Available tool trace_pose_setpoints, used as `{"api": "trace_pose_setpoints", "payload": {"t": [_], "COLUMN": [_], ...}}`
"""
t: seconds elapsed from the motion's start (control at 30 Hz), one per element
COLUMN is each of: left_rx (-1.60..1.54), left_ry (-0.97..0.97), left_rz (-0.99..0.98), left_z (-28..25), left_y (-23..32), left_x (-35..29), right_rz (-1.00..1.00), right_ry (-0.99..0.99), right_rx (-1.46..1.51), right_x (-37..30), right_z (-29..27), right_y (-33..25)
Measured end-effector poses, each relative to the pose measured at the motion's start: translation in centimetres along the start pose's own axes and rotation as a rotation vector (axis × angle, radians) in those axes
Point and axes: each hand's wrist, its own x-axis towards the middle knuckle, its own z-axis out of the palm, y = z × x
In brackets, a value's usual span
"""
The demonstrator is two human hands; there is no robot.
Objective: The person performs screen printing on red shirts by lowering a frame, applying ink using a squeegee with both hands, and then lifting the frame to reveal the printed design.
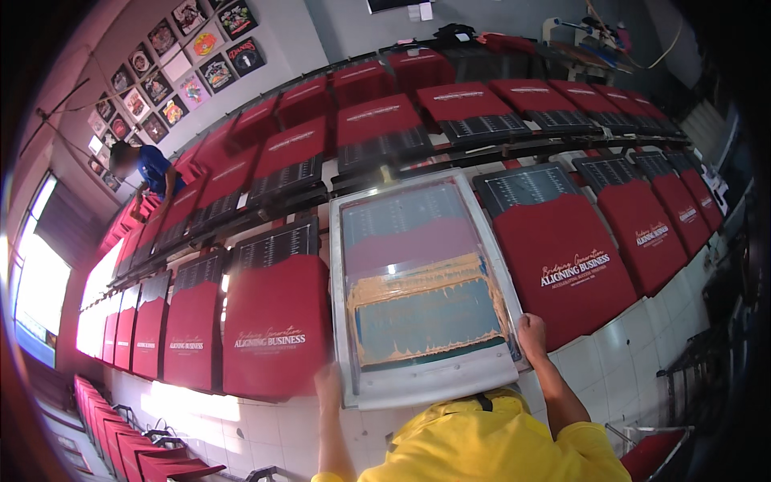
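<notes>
A screen printing frame [475,225] lies in front of me over a printing board, its pale rim around a see-through mesh. Orange-tan ink [418,273] is smeared across the lower half of the mesh, around a blue-green area. My right hand [531,336] grips the frame's right edge near the lower corner. At the lower left edge, my left hand [328,387] holds the frame too, its fingers slightly blurred and partly hidden. Through the upper mesh, a red shirt and a dark board show faintly.
Red printed shirts, such as one on the left [277,321] and one on the right [554,249], cover boards in long rows. A person in a blue shirt [154,170] stands at the far left. Red shirts on racks [120,434] line the lower left.
</notes>
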Motion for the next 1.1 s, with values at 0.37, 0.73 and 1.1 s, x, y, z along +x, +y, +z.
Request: {"api": "trace_pose_setpoints", "payload": {"t": [0.37,0.73,1.1], "left_rx": [0.200,0.238,0.512], "left_ry": [-0.045,0.030,0.207], "left_rz": [0.119,0.095,0.365], "left_z": [0.3,2.0,-1.0], "left_y": [0.2,4.4,3.1], "left_x": [0.0,-3.5,-5.5], "right_rz": [0.002,-0.133,-0.398], "right_ry": [0.083,0.099,0.150], "right_rx": [-0.079,0.057,0.178], "right_x": [-0.2,-0.7,-1.7], "right_z": [1.2,0.8,-0.2], "right_y": [0.4,-0.3,-1.2]}}
